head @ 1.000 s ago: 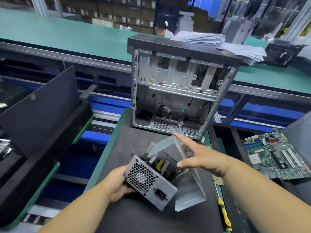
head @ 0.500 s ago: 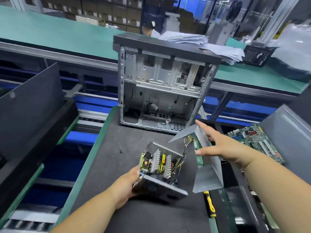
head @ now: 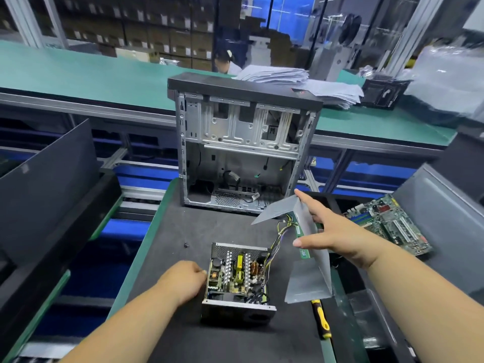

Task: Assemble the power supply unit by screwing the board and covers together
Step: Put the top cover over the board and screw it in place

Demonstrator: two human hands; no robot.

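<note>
Grey sheet metal, bent into an L: that cover is in the right hand, the grip pinching it between thumb and outstretched fingers, tilted up off the bench. Just left of it sits the open power supply base with its board exposed (wires trailing toward the cover). The left hand steadies the base's near wall, fingers curled against it. Judging from this, lower the cover squarely, keeping wires clear. A screwdriver lies below the right grip.
</note>
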